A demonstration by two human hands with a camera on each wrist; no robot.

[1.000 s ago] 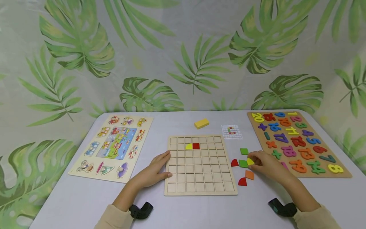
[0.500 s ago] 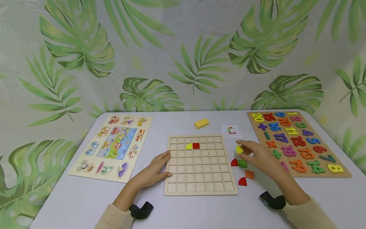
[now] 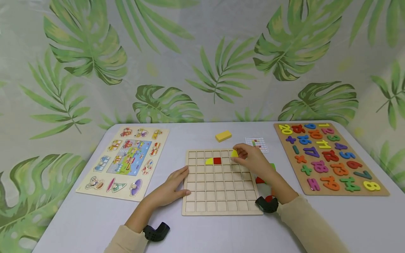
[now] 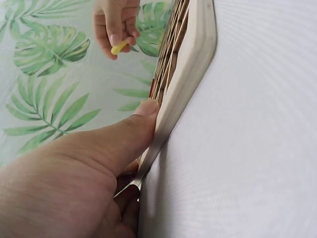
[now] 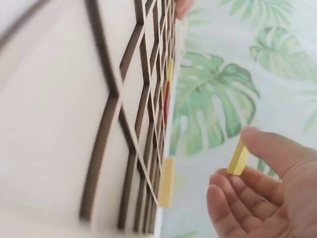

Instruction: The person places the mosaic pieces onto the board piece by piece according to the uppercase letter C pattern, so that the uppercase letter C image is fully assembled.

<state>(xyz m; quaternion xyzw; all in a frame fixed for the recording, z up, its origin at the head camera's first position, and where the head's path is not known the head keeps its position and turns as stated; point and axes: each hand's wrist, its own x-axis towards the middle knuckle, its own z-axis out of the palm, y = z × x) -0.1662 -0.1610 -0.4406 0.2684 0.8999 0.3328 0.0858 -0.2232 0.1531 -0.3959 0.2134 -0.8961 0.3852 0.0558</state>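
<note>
Placing step, likely: your right hand (image 3: 253,159) pinches the yellow piece (image 3: 234,153) above the grid board (image 3: 221,213), far right part, not yet seated. Your left hand (image 3: 171,188) lies spread along its left edge. Next probably calls for squaring the piece to a cell near the red square (image 3: 217,160).

Beside the grid board's (image 3: 221,185) right edge, the right forearm (image 3: 283,189) and wrist camera (image 3: 267,205) partly hide a green tile (image 3: 272,166), an orange tile (image 3: 273,191) and two red pieces (image 3: 259,180). The right hand (image 3: 251,159) covers the near left corner of the card (image 3: 261,142). The table's (image 3: 196,232) near edge is cut off; in the right wrist view, the closest grid strips (image 5: 99,158) blur.
</note>
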